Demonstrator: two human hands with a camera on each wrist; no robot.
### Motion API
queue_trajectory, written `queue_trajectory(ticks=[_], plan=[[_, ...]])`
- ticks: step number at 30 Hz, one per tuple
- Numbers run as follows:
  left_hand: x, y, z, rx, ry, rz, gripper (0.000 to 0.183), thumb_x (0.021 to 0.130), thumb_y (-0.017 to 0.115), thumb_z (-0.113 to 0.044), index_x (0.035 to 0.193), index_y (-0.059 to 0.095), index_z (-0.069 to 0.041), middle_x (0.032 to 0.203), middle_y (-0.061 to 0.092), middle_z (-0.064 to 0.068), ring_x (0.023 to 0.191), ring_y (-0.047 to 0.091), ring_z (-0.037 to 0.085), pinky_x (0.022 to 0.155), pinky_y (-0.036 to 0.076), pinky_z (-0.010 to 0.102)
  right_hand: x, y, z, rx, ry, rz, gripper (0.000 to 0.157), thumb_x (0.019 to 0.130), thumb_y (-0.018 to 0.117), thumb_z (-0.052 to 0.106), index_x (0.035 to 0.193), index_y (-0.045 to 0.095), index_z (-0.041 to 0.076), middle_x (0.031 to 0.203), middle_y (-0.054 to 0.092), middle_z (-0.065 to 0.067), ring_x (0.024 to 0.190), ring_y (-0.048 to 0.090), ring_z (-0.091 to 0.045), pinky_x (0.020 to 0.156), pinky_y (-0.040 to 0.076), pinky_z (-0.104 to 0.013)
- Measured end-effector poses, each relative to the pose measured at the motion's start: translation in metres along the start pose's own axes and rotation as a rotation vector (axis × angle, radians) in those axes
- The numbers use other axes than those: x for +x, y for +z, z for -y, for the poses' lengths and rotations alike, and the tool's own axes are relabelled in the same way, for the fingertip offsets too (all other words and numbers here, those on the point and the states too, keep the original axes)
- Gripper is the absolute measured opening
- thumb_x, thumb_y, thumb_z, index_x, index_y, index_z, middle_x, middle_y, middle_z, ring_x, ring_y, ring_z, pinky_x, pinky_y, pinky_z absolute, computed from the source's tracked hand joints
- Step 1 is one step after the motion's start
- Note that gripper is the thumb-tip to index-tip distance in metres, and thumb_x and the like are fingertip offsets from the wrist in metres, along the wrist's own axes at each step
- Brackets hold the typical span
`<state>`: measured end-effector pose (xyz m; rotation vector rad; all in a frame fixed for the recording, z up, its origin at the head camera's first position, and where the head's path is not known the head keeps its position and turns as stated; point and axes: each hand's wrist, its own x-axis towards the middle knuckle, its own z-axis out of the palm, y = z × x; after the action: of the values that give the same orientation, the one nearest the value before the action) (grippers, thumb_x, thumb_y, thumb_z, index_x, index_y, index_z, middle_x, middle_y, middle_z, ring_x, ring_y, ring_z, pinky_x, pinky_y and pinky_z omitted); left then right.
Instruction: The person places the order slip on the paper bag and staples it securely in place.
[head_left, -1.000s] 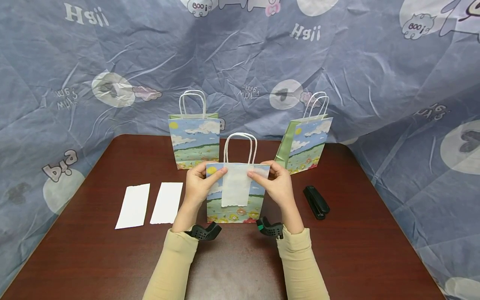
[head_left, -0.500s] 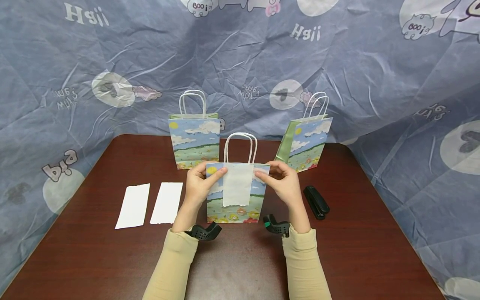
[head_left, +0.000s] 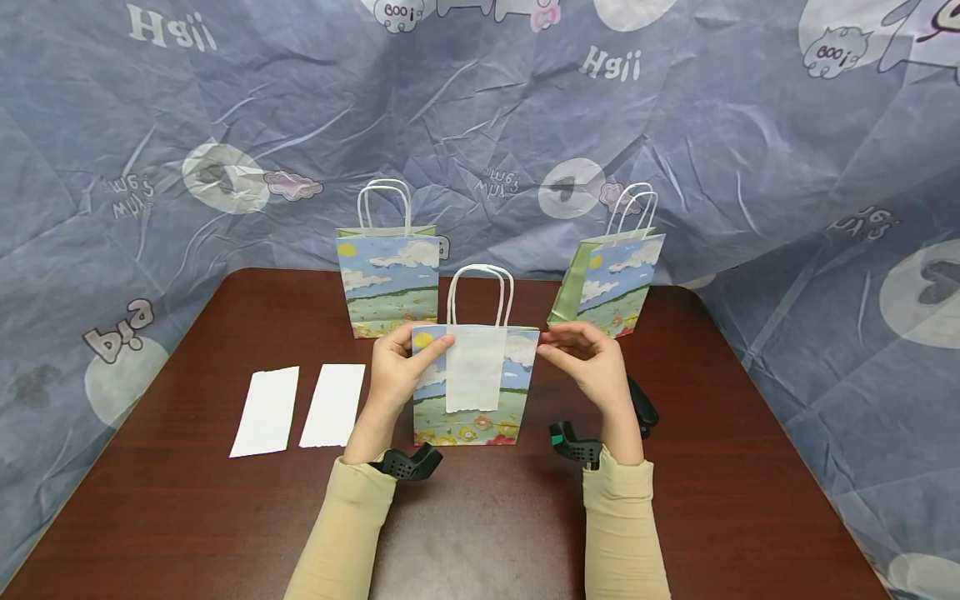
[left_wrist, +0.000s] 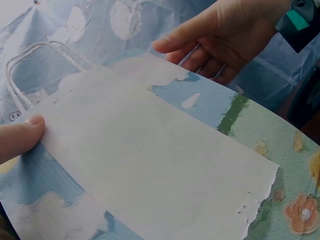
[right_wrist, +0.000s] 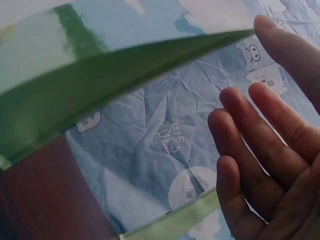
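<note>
A paper gift bag (head_left: 468,427) printed with sky, meadow and flowers stands upright at the middle of the table, its white handles up. Over its front, below the handles, lies a white slip of paper (head_left: 476,371) with a torn lower edge. My left hand (head_left: 397,367) pinches the bag's upper left edge, thumb in front at the slip's side and fingers hidden behind. Just off the bag's upper right corner is my right hand (head_left: 592,367), fingers loosely bent and holding nothing. In the right wrist view its thumb (right_wrist: 272,37) is right at the bag's edge, beside the green side panel (right_wrist: 115,80).
Two similar gift bags stand behind, one at the back left (head_left: 390,287) and one at the back right (head_left: 622,283). Two white paper slips, an outer one (head_left: 264,412) and an inner one (head_left: 333,406), lie at left. A black stapler (head_left: 643,408) is partly hidden behind my right wrist.
My right hand has let go of the bag's right edge and moved right, now overlapping the stapler. The slip shifted slightly right earlier. My left hand has stayed in place.
</note>
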<state>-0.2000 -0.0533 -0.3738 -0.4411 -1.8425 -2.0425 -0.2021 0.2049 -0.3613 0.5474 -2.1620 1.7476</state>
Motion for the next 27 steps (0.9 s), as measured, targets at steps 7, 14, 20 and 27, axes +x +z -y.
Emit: queue_trajectory(ticks=[7, 14, 20, 27], plan=[[0.000, 0.001, -0.001, 0.003, -0.011, -0.014, 0.019, 0.081, 0.071, 0.002, 0.095, 0.066, 0.013, 0.063, 0.061, -0.004, 0.052, 0.053, 0.017, 0.045, 0.037, 0.020, -0.002, -0.012, -0.007, -0.009, -0.003, -0.020, 0.031, 0.078, 0.069, -0.012, 0.106, 0.057, -0.018, 0.095, 0.066, -0.026, 0.080, 0.065, -0.006, 0.071, 0.051, -0.021], [0.000, 0.001, -0.001, 0.002, -0.016, -0.013, 0.019, 0.081, 0.071, 0.001, 0.095, 0.066, 0.013, 0.068, 0.065, -0.004, 0.057, 0.060, 0.017, 0.048, 0.046, 0.025, -0.003, -0.019, -0.011, -0.022, 0.042, -0.057, 0.032, 0.080, 0.070, -0.008, 0.107, 0.057, -0.018, 0.095, 0.068, -0.017, 0.082, 0.065, -0.005, 0.074, 0.050, -0.020], [0.000, 0.001, -0.001, -0.002, -0.023, -0.018, 0.018, 0.081, 0.071, 0.001, 0.095, 0.066, 0.012, 0.069, 0.065, -0.002, 0.058, 0.061, 0.019, 0.049, 0.047, 0.026, -0.003, -0.025, -0.016, -0.014, 0.078, -0.084, 0.031, 0.079, 0.069, -0.009, 0.107, 0.057, -0.018, 0.096, 0.067, -0.019, 0.083, 0.065, -0.005, 0.075, 0.050, -0.020], [0.000, 0.001, -0.001, 0.002, -0.015, -0.019, 0.017, 0.081, 0.071, 0.001, 0.093, 0.066, 0.012, 0.065, 0.062, -0.004, 0.055, 0.058, 0.018, 0.047, 0.044, 0.025, -0.005, -0.034, -0.024, -0.003, 0.110, -0.123, 0.033, 0.080, 0.069, -0.008, 0.108, 0.056, -0.019, 0.093, 0.070, -0.004, 0.083, 0.065, -0.004, 0.076, 0.050, -0.019]])
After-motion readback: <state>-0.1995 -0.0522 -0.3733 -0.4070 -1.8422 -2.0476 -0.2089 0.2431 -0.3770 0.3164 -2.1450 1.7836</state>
